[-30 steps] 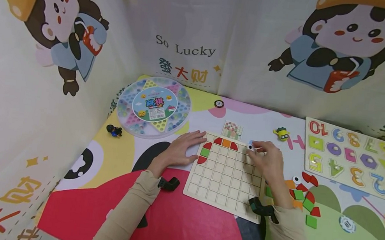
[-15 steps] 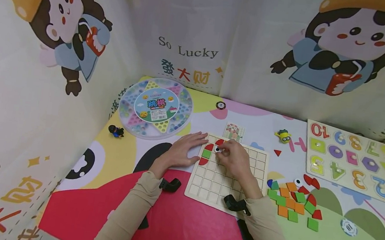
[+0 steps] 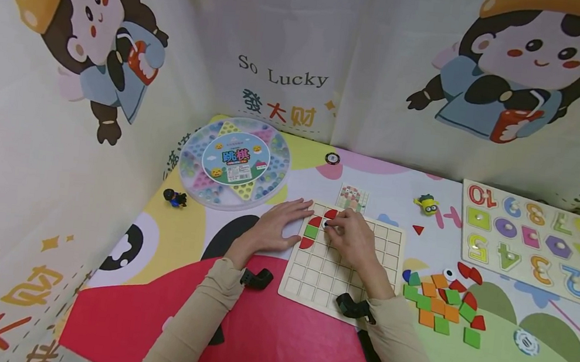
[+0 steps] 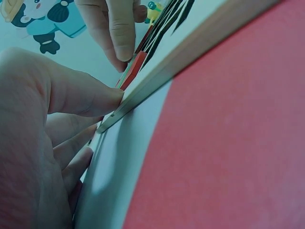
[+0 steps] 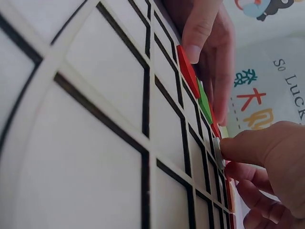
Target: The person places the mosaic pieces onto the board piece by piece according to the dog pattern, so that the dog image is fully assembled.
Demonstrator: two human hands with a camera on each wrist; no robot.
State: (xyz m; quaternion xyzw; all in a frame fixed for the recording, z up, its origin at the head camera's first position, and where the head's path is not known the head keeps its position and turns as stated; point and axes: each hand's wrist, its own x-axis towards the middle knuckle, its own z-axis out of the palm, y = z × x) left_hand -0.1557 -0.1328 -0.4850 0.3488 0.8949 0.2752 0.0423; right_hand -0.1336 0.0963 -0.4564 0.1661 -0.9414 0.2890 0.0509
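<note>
A pale wooden grid board [image 3: 305, 286] lies on the table. My left hand [image 3: 273, 227] rests along its left side, fingers spread, the thumb at the edge [image 4: 143, 95]. Between thumb and fingertips, my right hand [image 3: 357, 240] pinches a small white disc [image 5: 218, 152] with a black eye dot, low over a cell near the board's upper left. Beside it, the left column holds a green square [image 3: 311, 232] between red curved pieces [image 3: 306, 243]. Another red piece [image 3: 331, 214] sits in the top row; the right hand hides the rest of that row.
Loose green, orange and red tiles [image 3: 438, 306] lie right of the board, with another eye disc [image 3: 449, 274]. Behind the board is a pattern card [image 3: 353, 198]. Around stand a Chinese checkers set [image 3: 234, 163], a number puzzle [image 3: 538, 242], a yellow figure [image 3: 427, 205] and a dark figure [image 3: 175, 198].
My right hand has carried the eye disc leftward from the board's upper right to the upper left, then shifted it slightly left over the cell. The left hand keeps its place on the board.
</note>
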